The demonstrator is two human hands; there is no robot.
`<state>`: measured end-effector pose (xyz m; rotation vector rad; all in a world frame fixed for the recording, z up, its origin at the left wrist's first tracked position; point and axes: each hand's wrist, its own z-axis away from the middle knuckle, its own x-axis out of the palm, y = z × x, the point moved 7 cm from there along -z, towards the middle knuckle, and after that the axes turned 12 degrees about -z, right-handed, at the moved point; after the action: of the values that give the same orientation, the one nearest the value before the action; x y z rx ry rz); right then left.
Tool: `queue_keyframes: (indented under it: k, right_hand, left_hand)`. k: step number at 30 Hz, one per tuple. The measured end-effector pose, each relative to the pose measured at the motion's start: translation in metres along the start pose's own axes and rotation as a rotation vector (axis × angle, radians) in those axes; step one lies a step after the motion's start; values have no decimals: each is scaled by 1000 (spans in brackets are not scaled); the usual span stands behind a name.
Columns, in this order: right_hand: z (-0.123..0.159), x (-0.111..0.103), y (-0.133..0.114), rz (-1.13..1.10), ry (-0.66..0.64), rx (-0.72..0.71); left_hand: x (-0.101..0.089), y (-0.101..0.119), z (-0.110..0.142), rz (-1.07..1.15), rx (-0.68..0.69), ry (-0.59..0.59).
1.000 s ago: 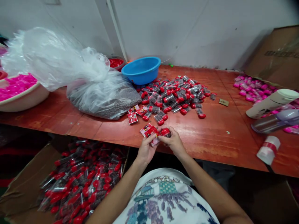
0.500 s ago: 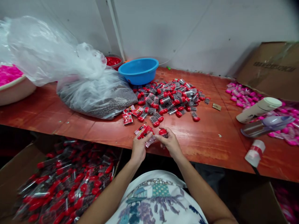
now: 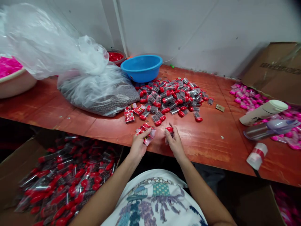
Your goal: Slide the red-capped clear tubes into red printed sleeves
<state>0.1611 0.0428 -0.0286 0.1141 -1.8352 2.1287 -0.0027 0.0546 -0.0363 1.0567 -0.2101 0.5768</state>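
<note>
My left hand [image 3: 138, 142] is closed on several small red printed packets [image 3: 148, 135], fanned out above the table's front edge. Just to the right, my right hand [image 3: 175, 141] grips a small clear container with a red cap [image 3: 169, 129]; the fingers cover much of its body. The two hands are apart. Beyond them lies a heap of similar red-capped containers [image 3: 174, 95] with dark contents. A few more red packets [image 3: 129, 116] rest on the table left of the heap.
A tied clear bag of dark beads [image 3: 101, 100] and a blue basin [image 3: 142, 67] stand behind. Below left is a carton [image 3: 23, 163] of bagged red-capped containers. On the right are a cream bottle [image 3: 263, 112], a clear bottle [image 3: 258, 131], a paper roll [image 3: 257, 156] and pink-capped pieces [image 3: 249, 95].
My hands have moved apart: the right has drawn away rightward with its red-capped container, while the left keeps the packets. The view has shifted slightly.
</note>
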Motion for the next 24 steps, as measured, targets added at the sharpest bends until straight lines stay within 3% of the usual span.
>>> queue_keyframes:
  k: [3, 8, 14, 24]
  right_hand:
    - [7, 1, 0, -6, -88, 50]
    - [26, 19, -17, -77, -153, -83]
    - [25, 24, -16, -29, -39, -158]
    - [31, 18, -26, 134, -73, -252]
  left_hand:
    - [-3, 0, -5, 59, -108, 44]
    - [5, -3, -5, 65, -166, 21]
    - [14, -6, 3, 49, -117, -16]
    - [21, 15, 15, -58, 142, -64]
